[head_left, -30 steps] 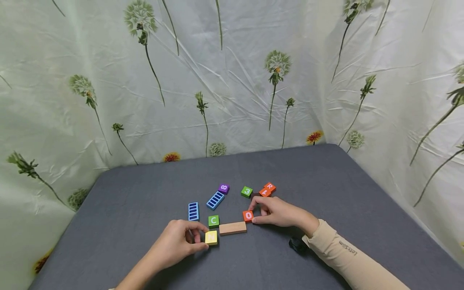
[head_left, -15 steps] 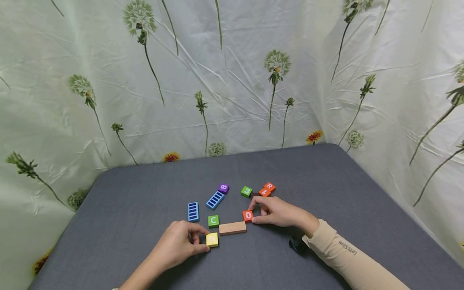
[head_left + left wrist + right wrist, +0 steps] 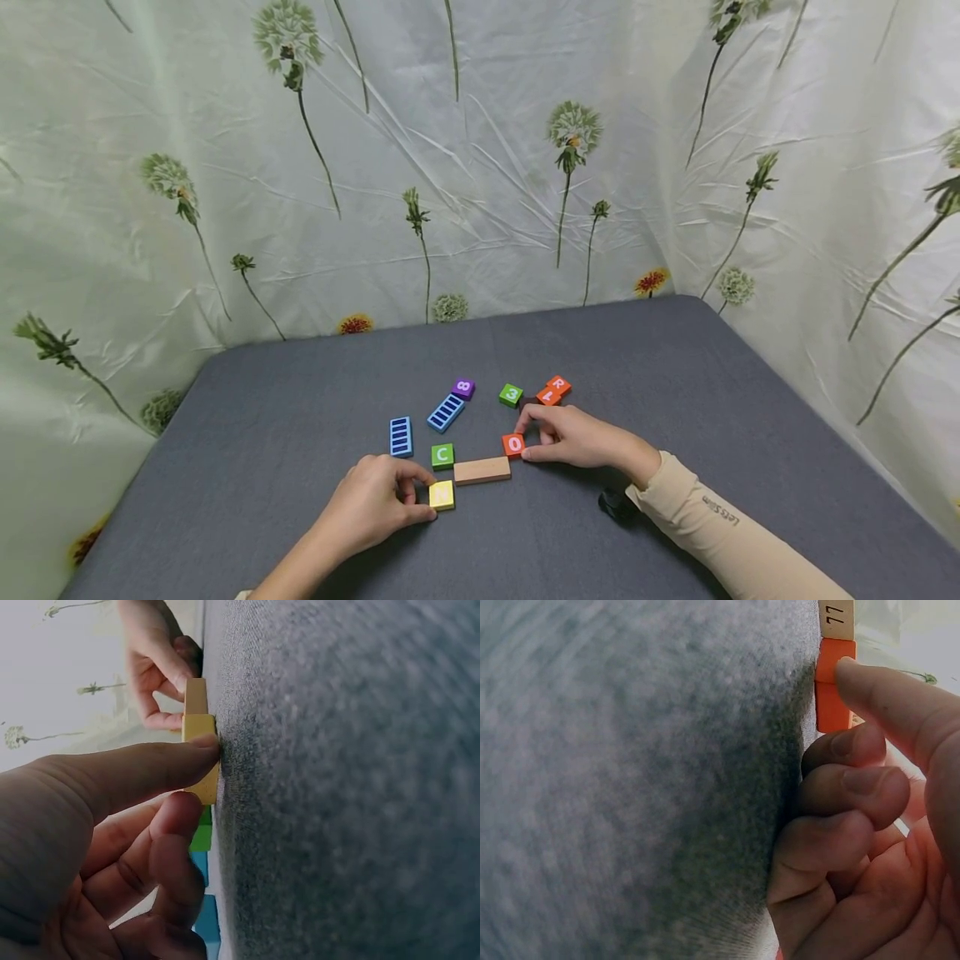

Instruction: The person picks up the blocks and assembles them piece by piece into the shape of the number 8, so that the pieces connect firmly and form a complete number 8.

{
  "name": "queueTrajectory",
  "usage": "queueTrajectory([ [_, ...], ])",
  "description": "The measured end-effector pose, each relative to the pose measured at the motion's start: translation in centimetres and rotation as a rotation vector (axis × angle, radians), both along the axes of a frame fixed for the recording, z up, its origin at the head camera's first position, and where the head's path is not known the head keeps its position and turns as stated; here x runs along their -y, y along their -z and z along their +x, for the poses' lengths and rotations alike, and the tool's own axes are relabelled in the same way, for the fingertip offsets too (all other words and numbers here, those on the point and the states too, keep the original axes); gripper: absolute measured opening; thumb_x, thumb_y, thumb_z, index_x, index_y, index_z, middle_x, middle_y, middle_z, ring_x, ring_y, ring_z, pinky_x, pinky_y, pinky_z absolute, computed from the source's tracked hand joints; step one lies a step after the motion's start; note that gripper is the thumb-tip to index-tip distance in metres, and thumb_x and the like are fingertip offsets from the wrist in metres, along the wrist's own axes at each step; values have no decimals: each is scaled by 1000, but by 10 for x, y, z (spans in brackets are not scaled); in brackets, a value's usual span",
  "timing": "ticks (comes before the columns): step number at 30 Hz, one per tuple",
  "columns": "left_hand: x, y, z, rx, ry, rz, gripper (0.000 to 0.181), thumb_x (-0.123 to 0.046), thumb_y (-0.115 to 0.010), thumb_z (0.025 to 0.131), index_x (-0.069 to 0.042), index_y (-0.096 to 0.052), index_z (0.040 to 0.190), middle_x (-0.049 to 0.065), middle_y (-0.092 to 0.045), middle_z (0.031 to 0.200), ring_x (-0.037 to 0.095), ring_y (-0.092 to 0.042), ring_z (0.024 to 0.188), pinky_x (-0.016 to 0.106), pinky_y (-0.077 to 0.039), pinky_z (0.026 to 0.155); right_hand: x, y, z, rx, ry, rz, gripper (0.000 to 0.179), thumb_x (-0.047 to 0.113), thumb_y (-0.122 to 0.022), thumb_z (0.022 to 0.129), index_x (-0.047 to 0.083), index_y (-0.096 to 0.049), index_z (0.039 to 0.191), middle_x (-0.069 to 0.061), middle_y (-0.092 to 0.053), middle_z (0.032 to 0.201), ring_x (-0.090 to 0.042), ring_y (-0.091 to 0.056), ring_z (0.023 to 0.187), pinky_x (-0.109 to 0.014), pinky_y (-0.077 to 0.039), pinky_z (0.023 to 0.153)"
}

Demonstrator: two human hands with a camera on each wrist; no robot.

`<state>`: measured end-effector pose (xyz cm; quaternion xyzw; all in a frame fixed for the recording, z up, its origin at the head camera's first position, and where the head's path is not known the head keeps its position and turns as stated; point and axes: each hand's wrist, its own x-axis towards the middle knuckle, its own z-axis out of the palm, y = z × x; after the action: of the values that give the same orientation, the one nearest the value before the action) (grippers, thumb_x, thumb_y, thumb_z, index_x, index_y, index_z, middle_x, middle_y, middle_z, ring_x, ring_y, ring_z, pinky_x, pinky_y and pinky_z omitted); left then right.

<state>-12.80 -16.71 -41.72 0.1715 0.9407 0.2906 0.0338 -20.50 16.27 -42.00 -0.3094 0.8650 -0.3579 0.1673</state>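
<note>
On my feed, both hands work close to the wooden block (image 3: 482, 471): the left hand (image 3: 371, 504) pinches the yellow block (image 3: 442, 495) between thumb and forefinger, just beside the wood's near left corner, and the right hand (image 3: 573, 437) has a narrow thumb-and-forefinger pinch on the red-orange block (image 3: 513, 446) with the round white character, at the far right corner. All three sit low on the grey cloth (image 3: 540, 542).

I'd treat the right as the anchor and do the fine adjusting with the left, sliding the yellow block along the cloth rather than lifting it. Small nudges suit here, because the green C block (image 3: 442, 456) lies just past the left forefinger and would be easy to knock askew. I'd press evenly from both faces, or the yellow block may twist in the pinch. Whether it touches the wood I can't say for sure, as my left thumb (image 3: 150, 769) covers part of it in the wrist view. I'd judge squareness from the head view, then release each block by parting the fingertips sideways, without dragging
</note>
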Motion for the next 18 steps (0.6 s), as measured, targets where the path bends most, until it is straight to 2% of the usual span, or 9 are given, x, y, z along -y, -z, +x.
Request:
queueTrajectory([
  [12, -3, -1, 0, 72, 6, -1, 27, -23, -99, 74, -25, -78, 92, -18, -60, 67, 0, -51, 60, 23, -38, 58, 0, -1, 1, -4, -3, 12, 21, 28, -76, 102, 17, -66, 117, 11, -50, 67, -1, -43, 58, -21, -35, 60],
  [18, -3, 0, -1, 65, 17, 17, 27, -21, -99, 74, -25, -78, 92, -18, -60, 67, 0, -51, 60, 23, -40, 58, -1, 0, 0, -6, -9, 1, 22, 27, -76, 102, 17, -66, 118, 11, -50, 67, -1, -44, 59, -21, -36, 60],
])
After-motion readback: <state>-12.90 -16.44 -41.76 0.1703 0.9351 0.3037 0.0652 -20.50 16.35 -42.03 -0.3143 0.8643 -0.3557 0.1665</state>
